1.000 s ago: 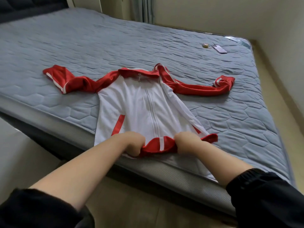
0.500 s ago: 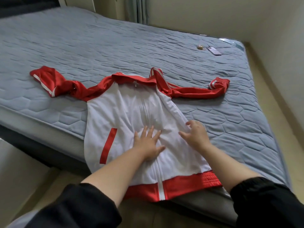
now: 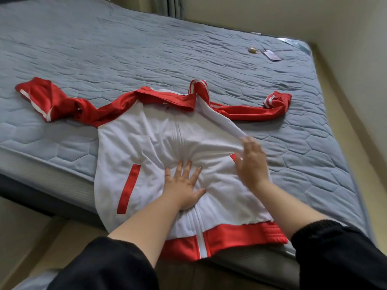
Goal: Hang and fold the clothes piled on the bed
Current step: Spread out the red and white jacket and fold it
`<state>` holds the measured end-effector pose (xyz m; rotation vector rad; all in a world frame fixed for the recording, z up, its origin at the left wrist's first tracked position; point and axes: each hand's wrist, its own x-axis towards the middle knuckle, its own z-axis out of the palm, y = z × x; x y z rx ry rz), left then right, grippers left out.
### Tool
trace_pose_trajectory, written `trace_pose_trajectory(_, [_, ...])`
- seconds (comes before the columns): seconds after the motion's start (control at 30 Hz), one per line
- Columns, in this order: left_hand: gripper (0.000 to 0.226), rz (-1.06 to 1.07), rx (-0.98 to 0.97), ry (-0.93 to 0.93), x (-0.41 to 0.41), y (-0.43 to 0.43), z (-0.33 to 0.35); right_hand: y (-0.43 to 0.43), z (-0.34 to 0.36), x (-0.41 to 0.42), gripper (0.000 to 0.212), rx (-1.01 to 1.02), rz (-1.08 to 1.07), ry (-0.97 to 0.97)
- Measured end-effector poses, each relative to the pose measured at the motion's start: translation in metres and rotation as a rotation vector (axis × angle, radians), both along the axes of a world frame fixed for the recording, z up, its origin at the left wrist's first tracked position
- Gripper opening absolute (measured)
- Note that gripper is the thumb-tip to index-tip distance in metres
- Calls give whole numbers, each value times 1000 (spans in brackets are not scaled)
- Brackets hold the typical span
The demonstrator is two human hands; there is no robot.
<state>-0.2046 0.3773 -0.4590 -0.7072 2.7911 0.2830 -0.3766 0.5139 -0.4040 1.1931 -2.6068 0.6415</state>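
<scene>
A white zip jacket point(image 3: 146, 147) with red sleeves, red collar and red hem lies front up on the blue quilted bed point(image 3: 146, 51). Its hem hangs over the near mattress edge. Both red sleeves stretch out to the left and right. My left hand point(image 3: 184, 187) presses flat on the middle of the jacket by the zip, fingers spread, with the cloth bunched ahead of it. My right hand point(image 3: 252, 162), blurred, lies with straight fingers on the jacket's right side edge.
A phone point(image 3: 271, 55) and a small golden object point(image 3: 253, 50) lie near the far right corner of the bed. Walls run close behind and to the right of the bed. Beige floor shows on the right and below the mattress edge.
Both hands let go of the red hem and moved up onto the white body. Since half a second ago the right hand slid out to the right edge; the cloth wrinkled more.
</scene>
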Motion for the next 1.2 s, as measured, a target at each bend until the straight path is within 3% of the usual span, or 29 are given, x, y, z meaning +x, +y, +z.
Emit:
trace_pose_trajectory(0.07, [75, -3, 4, 0, -1, 0, 1, 12, -18, 10, 51, 326, 230, -21])
trace_pose_trajectory(0.13, [75, -4, 3, -14, -1, 0, 2, 33, -31, -1, 56, 583, -80, -216])
trace_pose_trajectory(0.2, [74, 4, -6, -24, -2, 0, 3, 47, -29, -9, 60, 557, -436, -353])
trace_pose_trajectory(0.23, [74, 5, -7, -30, -2, 1, 4, 51, -30, -6, 62, 509, -470, -311])
trace_pose_trajectory(0.33, [74, 3, -6, -37, -4, 1, 7, 58, -33, 20, 62, 354, -96, -91])
trace_pose_trajectory(0.4, [74, -5, -9, -45, -4, 1, 10, 74, -38, 35, 59, 515, 57, -102])
trace_pose_trajectory(0.47, [74, -3, -32, -49, -3, 4, 12, 91, -38, 28, 60, 625, -169, -261])
trace_pose_trajectory(0.57, [68, 64, -64, -4, -5, 19, 15, 99, -21, 17, 56, 504, -462, -376])
trace_pose_trajectory(0.63, [66, 66, -20, 65, -9, 39, 16, 94, -7, 16, 34, 293, -461, -538])
trace_pose_trajectory(0.7, [69, -9, 74, 123, -12, 66, 17, 92, 4, 22, 24, 133, -431, -827])
trace_pose_trajectory(0.77, [71, -130, 103, 134, -13, 91, 17, 99, 8, 28, 10, 131, -396, -1048])
trace_pose_trajectory(0.83, [65, -232, 61, 139, -14, 105, 19, 113, 9, 30, 22, 112, -362, -1171])
trace_pose_trajectory(0.9, [60, -288, 35, 146, -13, 106, 22, 120, 7, 32, 27, 123, -410, -1034])
trace_pose_trajectory(1.0, [60, -366, 23, 141, -4, 94, 26, 114, 7, 47, 28, 376, -492, -493])
trace_pose_trajectory(1.07, [59, -387, 32, 174, 7, 82, 26, 101, 4, 60, 38, 336, -379, -235])
trace_pose_trajectory(1.2, [60, -340, -15, 178, 38, 46, 26, 60, 3, 83, 56, 194, -56, -104])
